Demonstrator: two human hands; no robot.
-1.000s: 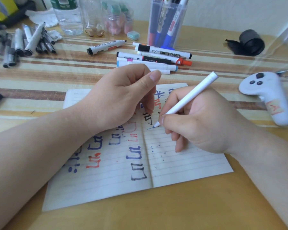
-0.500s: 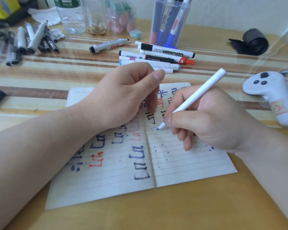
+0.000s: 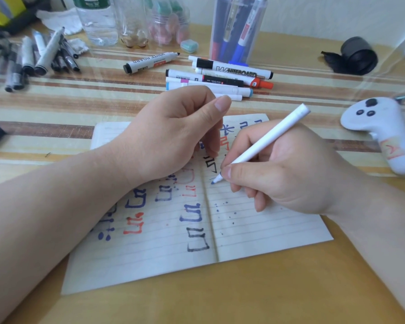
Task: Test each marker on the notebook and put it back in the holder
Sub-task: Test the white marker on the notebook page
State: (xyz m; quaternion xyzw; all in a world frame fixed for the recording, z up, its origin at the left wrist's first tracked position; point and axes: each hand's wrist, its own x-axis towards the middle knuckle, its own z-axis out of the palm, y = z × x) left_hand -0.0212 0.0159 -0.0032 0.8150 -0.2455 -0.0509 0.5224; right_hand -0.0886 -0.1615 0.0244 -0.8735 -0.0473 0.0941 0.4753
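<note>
An open lined notebook lies on the table, covered in blue, red and black test marks. My right hand grips a white marker, and its blue tip touches the right page near the spine. My left hand rests on the notebook's upper left page with its fingers curled under; nothing shows inside them. A clear plastic holder with several markers stands at the back. In front of it lies a pile of loose whiteboard markers.
A single black-capped marker lies left of the pile. Several grey markers are heaped at the far left. Bottles and a small teal eraser stand at the back. On the right are a white controller and a black roll.
The marker tip has stayed on the right page near the spine, shifting only slightly. My left hand has kept its place on the notebook.
</note>
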